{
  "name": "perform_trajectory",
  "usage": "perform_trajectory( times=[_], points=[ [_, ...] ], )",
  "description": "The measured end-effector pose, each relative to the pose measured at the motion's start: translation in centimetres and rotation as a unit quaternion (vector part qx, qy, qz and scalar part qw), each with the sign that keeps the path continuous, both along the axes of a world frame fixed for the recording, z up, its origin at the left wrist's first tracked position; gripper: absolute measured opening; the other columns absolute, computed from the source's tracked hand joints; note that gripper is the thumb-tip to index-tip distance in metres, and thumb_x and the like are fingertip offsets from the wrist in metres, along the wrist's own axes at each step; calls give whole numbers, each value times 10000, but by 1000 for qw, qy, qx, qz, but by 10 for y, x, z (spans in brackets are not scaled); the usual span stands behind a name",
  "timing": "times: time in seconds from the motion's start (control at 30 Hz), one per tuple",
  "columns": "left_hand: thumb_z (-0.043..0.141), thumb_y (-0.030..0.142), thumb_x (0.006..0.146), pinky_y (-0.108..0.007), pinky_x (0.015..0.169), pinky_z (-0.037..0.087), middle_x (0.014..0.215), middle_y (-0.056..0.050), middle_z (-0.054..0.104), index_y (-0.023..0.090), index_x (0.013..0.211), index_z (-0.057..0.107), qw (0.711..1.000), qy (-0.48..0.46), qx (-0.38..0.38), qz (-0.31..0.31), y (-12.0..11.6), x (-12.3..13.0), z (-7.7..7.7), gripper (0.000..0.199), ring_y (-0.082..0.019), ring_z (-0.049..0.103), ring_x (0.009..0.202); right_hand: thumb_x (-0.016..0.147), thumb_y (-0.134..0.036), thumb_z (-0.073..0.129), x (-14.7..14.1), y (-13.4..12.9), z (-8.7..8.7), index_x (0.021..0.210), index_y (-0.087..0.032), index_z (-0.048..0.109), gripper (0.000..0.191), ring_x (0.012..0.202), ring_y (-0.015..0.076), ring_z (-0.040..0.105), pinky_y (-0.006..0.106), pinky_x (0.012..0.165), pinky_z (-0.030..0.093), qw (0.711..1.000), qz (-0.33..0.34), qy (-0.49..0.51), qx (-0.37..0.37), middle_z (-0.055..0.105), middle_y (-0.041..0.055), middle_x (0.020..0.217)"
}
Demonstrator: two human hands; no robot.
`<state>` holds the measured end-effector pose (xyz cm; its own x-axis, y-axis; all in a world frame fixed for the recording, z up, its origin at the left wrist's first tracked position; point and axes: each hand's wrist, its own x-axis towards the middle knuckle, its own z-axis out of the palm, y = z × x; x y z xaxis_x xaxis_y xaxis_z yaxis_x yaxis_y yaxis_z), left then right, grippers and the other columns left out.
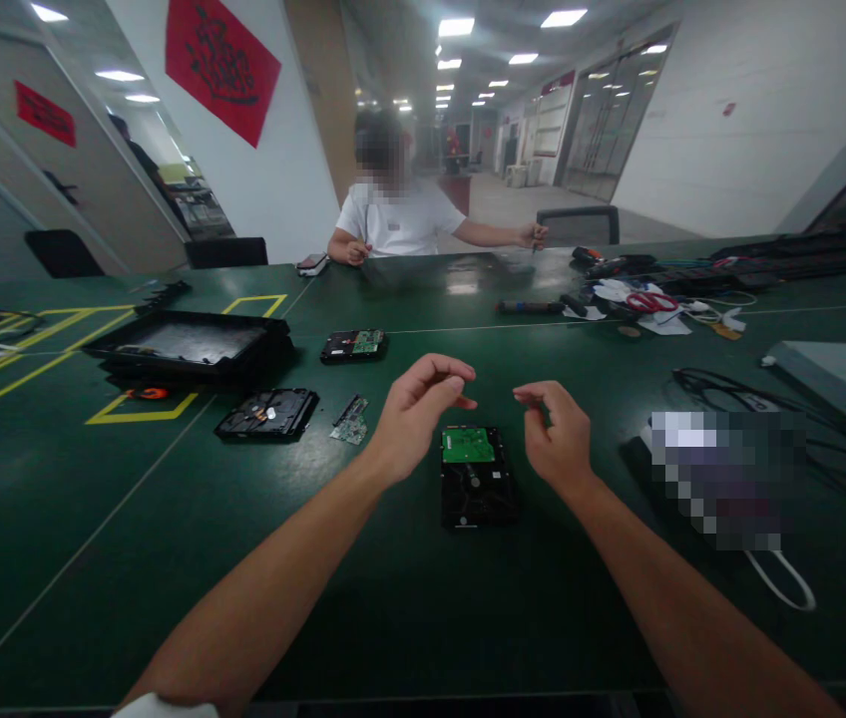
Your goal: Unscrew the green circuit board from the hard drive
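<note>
My left hand (423,411) and right hand (559,437) hover around drive (474,494)'s far end, fingers loosely curled; can't tell if pinching. Drive flat on table (393,618), loose board (350,424) off left.

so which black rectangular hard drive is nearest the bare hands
The black rectangular hard drive with the bright green circuit board, right by the left hand and right hand; the leftmost drive and the farthest-back drive both lie further left.
</note>
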<state>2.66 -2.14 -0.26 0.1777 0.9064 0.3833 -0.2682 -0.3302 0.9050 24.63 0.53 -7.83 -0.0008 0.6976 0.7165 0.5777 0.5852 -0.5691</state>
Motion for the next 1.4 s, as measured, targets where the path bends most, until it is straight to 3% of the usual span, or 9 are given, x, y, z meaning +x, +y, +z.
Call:
perform_trajectory(
  times=[0.13, 0.37, 0.5, 0.63, 0.73, 0.83, 0.93, 1.03, 1.4],
  points=[
    [654, 338, 994, -306, 841, 595, 1167, -73, 628, 193, 1096, 718, 997, 22, 38, -59, -13, 21, -19, 188, -174, 657, 959, 905, -198, 602, -18, -18, 8, 1517, -210, 460, 629, 1358, 324, 575, 562, 1129, 504, 987, 91, -99, 93, 605, 163, 1444],
    [591, 364, 1040, -317, 811, 584, 1179, -85, 629, 211, 1171, 711, 991, 66, 105, -50, -22, 30, -12, 234, -194, 651, 962, 994, -198, 500, -16, -24, 3, 1641, -259, 245, 698, 1167, 292, 694, 498, 980, 607, 984, 74, -129, 102, 662, 140, 1387],
    [588, 381, 1035, -357, 864, 577, 1328, -97, 629, 242, 1349, 627, 977, 173, 107, 70, -18, 20, -4, 345, -207, 656, 991, 1026, -192, 465, -9, -17, 7, 1570, -252, 379, 553, 1121, 283, 686, 485, 947, 598, 993, 31, -93, 61, 676, 145, 1307],
    [567, 365, 1032, -471, 1060, 520, 1381, -116, 592, 225, 1369, 562, 924, 308, 62, 216, -29, 10, -28, 364, -271, 605, 1236, 958, -269, 599, 2, -2, 4, 1294, -241, 587, 337, 959, 242, 690, 433, 844, 595, 996, -9, 76, -39, 704, 96, 1141],
    [612, 358, 990, -544, 1149, 460, 1424, -152, 526, 195, 1446, 475, 883, 408, 45, 226, -56, 10, -60, 503, -316, 536, 1351, 879, -255, 596, 11, 14, -3, 1175, -248, 564, 298, 631, 134, 597, 264, 515, 470, 934, 65, 303, -177, 706, 19, 968],
    [614, 366, 979, -572, 1200, 413, 1507, -178, 439, 186, 1505, 388, 860, 449, 32, 239, -90, 18, -86, 600, -338, 464, 1435, 780, -248, 629, 17, 26, -9, 1145, -261, 542, 375, 499, 76, 469, 196, 409, 290, 854, 105, 446, -247, 662, -40, 839],
    [697, 408, 916, -589, 1185, 435, 1576, -204, 357, 196, 1577, 274, 846, 476, 16, 240, -117, 32, -98, 813, -379, 409, 1489, 779, -313, 698, 22, 34, -15, 1125, -274, 543, 381, 470, 58, 437, 178, 387, 237, 826, 112, 484, -266, 623, -65, 786],
    [769, 453, 854, -634, 1172, 435, 1630, -240, 293, 189, 1615, 202, 822, 507, 11, 261, -130, 49, -102, 985, -436, 351, 1528, 828, -513, 761, 27, 38, -24, 1025, -268, 535, 388, 470, 46, 443, 159, 378, 249, 825, 117, 488, -261, 566, -84, 741],
    [797, 579, 812, -672, 1147, 420, 1667, -308, 216, 122, 1612, 192, 754, 566, 25, 331, -121, 81, -108, 1103, -510, 339, 1513, 826, -516, 755, 36, 50, -51, 1088, -284, 503, 431, 485, 86, 542, 171, 386, 378, 847, 79, 453, -267, 577, -103, 693]
  ],
)
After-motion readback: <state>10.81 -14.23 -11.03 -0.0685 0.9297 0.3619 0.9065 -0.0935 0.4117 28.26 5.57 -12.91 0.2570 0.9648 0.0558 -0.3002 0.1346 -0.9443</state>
